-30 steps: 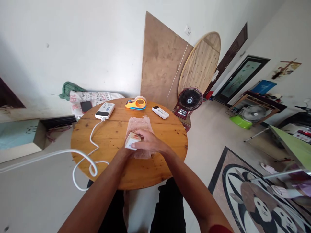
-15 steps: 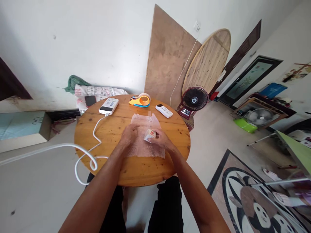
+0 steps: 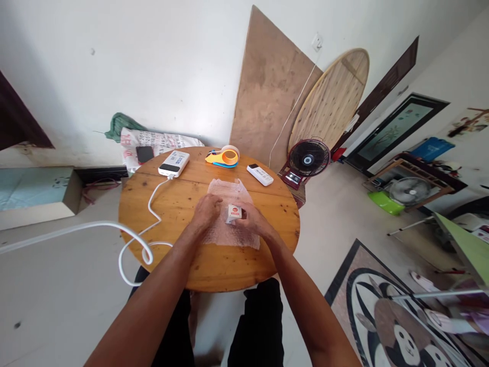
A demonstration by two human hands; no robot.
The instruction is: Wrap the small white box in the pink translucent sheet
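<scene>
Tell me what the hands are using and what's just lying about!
Being used:
small white cardboard box with a red mark, held by the right hand
see-through pinkish bubble-wrap sheet, by the left hand

Just lying about, it seems:
yellow-and-blue tape dispenser
wide white gadget with a black end
narrower white gadget with a black end

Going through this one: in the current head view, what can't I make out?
All in the head view:
- Right side of the small box: hidden by the right hand.
- Wrap sheet under the left hand: covered by that hand.
- Fine print on the corded white power bank: too small.
- Far end of the white cable: cut off by the left edge.
</scene>
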